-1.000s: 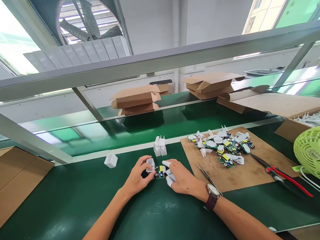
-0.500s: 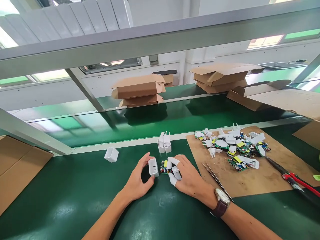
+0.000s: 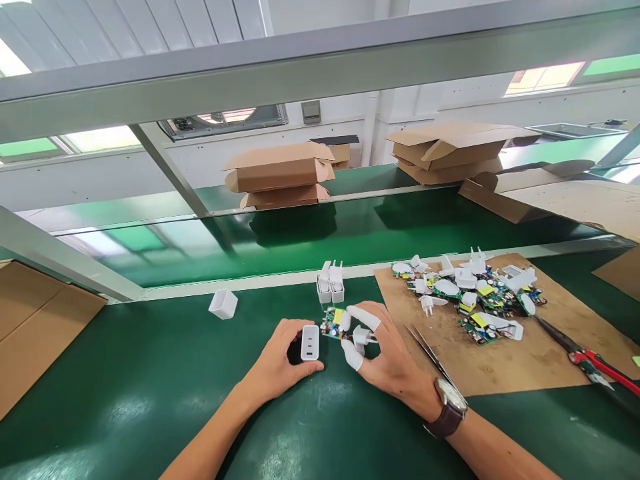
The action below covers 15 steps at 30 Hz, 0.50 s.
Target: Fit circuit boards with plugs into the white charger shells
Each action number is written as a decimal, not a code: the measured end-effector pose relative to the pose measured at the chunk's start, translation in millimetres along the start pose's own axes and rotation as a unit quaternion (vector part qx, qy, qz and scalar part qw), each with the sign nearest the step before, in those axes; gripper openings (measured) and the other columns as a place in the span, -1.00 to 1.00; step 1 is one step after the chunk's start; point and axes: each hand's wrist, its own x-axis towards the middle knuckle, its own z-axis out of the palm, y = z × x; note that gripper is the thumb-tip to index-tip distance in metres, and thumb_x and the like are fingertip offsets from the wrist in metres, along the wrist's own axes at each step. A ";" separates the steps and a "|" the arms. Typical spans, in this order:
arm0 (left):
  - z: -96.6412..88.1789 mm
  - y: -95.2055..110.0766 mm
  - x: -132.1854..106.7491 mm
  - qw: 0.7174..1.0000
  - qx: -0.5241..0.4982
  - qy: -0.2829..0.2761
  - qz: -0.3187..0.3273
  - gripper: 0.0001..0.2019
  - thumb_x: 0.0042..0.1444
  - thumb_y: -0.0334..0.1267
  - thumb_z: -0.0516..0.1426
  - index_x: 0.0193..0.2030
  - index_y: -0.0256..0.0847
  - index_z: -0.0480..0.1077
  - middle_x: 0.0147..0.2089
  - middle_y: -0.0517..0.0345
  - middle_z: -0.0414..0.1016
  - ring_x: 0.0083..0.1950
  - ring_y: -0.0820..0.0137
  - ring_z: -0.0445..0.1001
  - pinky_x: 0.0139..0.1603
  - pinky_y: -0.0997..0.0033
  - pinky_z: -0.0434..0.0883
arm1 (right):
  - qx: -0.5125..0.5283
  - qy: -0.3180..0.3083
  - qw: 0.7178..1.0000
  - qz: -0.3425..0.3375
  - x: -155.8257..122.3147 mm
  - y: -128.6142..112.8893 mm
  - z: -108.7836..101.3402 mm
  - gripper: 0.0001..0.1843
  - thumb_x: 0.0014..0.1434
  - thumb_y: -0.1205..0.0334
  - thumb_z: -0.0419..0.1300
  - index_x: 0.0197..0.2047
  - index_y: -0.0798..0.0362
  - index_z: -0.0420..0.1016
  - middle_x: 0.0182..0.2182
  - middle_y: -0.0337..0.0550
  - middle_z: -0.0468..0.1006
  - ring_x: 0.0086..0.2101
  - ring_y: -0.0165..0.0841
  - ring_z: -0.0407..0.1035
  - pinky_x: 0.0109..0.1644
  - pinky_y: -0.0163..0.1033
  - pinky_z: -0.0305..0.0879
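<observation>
A white charger housing (image 3: 310, 343), its port slots facing me, is gripped between the thumb and fingers of my left hand (image 3: 280, 357). White finger cots cover the thumb and index finger of my right hand (image 3: 387, 343). That hand pinches a green circuit board (image 3: 332, 322) with a yellow-wrapped part, close to the right side of the housing but apart from it. A white plug piece with pins (image 3: 363, 337) hangs by the board, within the curl of my right fingers. Behind my hands stand white housings (image 3: 331, 289) with plug pieces in them.
Another white housing (image 3: 223, 304) lies to the left. On the right, a brown cardboard sheet (image 3: 425, 363) bears a pile of circuit boards (image 3: 493, 293), tweezers (image 3: 433, 353) and red-handled cutters (image 3: 583, 357). Cardboard boxes (image 3: 280, 170) sit beyond the rail; one more (image 3: 43, 320) is at left.
The circuit board has been lifted and turned, so more of it and the plug piece shows. My left hand has tilted the housing so its port face turns more toward me.
</observation>
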 end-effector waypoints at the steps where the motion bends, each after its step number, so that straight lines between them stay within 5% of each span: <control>1: 1.7 -0.5 1.1 0.999 0.018 0.034 0.034 -0.45 0.11 -0.16 0.38 0.22 -0.01 0.36 0.10 0.05 0.54 0.08 0.19 0.51 0.08 0.12 0.54 | 0.020 -0.008 1.000 -0.014 -0.1 -2.9 -0.2 -0.36 0.20 0.46 0.18 0.31 -0.06 0.21 0.01 0.00 0.50 0.04 -0.13 0.43 0.04 0.05 0.54; 5: 7.6 -2.6 2.4 0.985 0.076 0.110 0.108 -0.42 0.19 -0.17 0.32 0.32 -0.01 0.29 0.15 -0.02 0.49 0.15 0.17 0.48 0.16 0.10 0.52 | 0.011 -0.046 0.997 -0.069 -4.5 -11.0 3.5 -0.31 0.21 0.50 0.17 0.37 -0.01 0.17 0.05 0.05 0.52 0.09 -0.10 0.41 0.11 0.11 0.52; 15: 10.8 -0.4 1.5 0.977 0.121 0.109 0.135 -0.40 0.26 -0.32 0.23 0.40 0.06 0.20 0.12 -0.03 0.40 0.13 0.16 0.46 0.14 0.10 0.51 | -0.044 -0.063 0.994 -0.081 -9.4 -13.2 7.9 -0.30 0.19 0.55 0.09 0.38 0.10 0.15 0.05 0.13 0.53 0.08 -0.06 0.42 0.09 0.15 0.53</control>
